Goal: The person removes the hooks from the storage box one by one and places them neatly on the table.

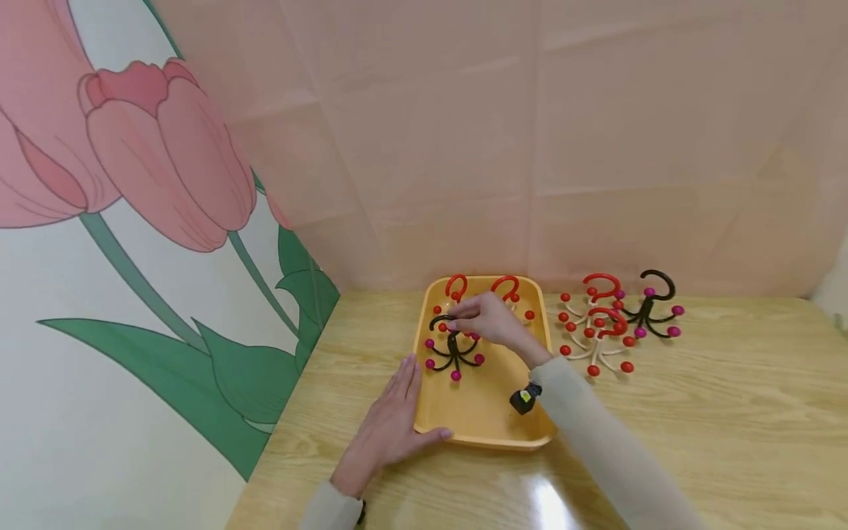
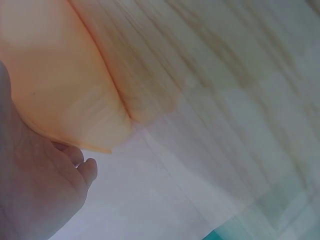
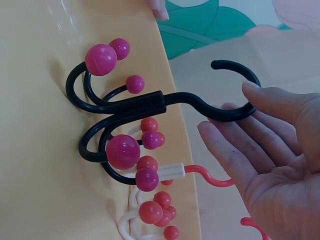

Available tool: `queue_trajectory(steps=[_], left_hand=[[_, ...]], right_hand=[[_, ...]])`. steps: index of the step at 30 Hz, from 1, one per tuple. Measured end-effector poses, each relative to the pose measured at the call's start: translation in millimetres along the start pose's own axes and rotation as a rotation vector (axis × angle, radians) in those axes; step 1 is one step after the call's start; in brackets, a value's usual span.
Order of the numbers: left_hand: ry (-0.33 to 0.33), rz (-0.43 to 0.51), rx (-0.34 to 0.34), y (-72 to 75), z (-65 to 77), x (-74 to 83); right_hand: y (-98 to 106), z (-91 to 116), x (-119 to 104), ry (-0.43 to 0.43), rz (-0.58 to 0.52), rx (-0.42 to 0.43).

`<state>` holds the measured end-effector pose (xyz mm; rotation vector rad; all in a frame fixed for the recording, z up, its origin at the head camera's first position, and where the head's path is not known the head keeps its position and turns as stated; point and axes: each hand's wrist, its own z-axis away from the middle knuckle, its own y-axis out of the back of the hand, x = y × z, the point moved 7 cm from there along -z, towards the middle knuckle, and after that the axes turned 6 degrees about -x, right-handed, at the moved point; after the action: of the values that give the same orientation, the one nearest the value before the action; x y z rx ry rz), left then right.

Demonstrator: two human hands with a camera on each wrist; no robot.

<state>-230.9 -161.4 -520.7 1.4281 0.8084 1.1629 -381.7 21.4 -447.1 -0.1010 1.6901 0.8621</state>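
My right hand [image 1: 490,320] reaches over the yellow tray [image 1: 486,443] and holds a black multi-arm hook hanger [image 1: 453,346] with magenta ball tips. In the right wrist view, the hanger's curved hook [image 3: 235,114] passes between thumb and fingers, its arms spreading close over the tray floor. Two white hangers with red hooks, one red hook [image 1: 506,283] at the back right, stand at the tray's far end, partly behind the right hand. My left hand [image 1: 394,416] rests on the tray's near left corner, fingers straight along its side, thumb on the front rim.
On the wooden table [image 1: 729,397], right of the tray, several more hangers stand bunched together, including a red-hooked white one [image 1: 598,346] and a black one [image 1: 648,309]. Behind the table is a pink-covered wall [image 1: 530,147]; a tulip-painted wall [image 1: 165,294] borders the left.
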Motion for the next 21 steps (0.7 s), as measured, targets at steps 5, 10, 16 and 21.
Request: queue_trajectory(steps=[5, 10, 16, 21], left_hand=[[0.003, 0.009, -0.004, -0.8, 0.2, 0.0], [0.007, 0.008, -0.007, -1.2, 0.0, -1.1], [0.015, 0.005, -0.009, -2.2, -1.0, -2.2], [0.023, 0.012, -0.022, -2.2, -0.3, -2.2]], right_hand=[[-2.2, -0.6, 0.3, 0.024, 0.0, 0.005], [-3.3, -1.3, 0.5, 0.018, 0.0, 0.028], [-4.0, 0.5, 0.2, 0.015, 0.0, 0.056], [-5.1, 1.7, 1.0, 0.015, -0.021, 0.06]])
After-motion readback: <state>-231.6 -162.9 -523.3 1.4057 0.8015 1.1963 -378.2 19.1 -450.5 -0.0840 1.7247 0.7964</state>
